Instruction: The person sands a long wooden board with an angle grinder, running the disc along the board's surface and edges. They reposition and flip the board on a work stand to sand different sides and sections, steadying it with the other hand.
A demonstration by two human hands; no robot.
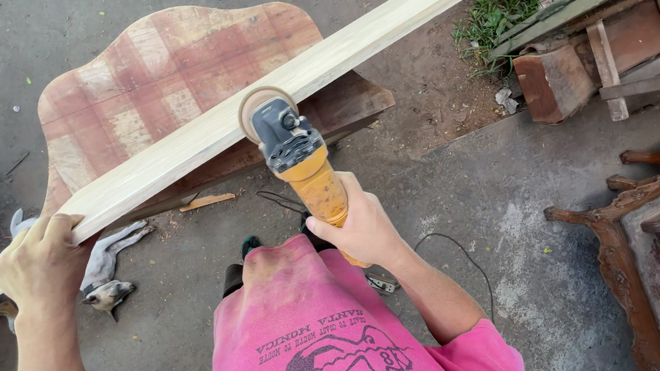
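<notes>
A long pale wooden plank (191, 137) runs diagonally from lower left to upper right, resting on a reddish curved wooden panel (157, 67). My left hand (41, 264) grips the plank's near end. My right hand (362, 228) holds the yellow body of an angle grinder (300, 163). Its sanding disc (261, 104) lies against the plank's near edge around the middle.
A black power cord (452, 248) trails on the concrete behind the grinder. A small dog (107, 281) lies on the ground under the plank. Carved dark furniture parts (628, 235) and stacked timber (596, 57) stand at the right. A wood scrap (207, 202) lies on the ground.
</notes>
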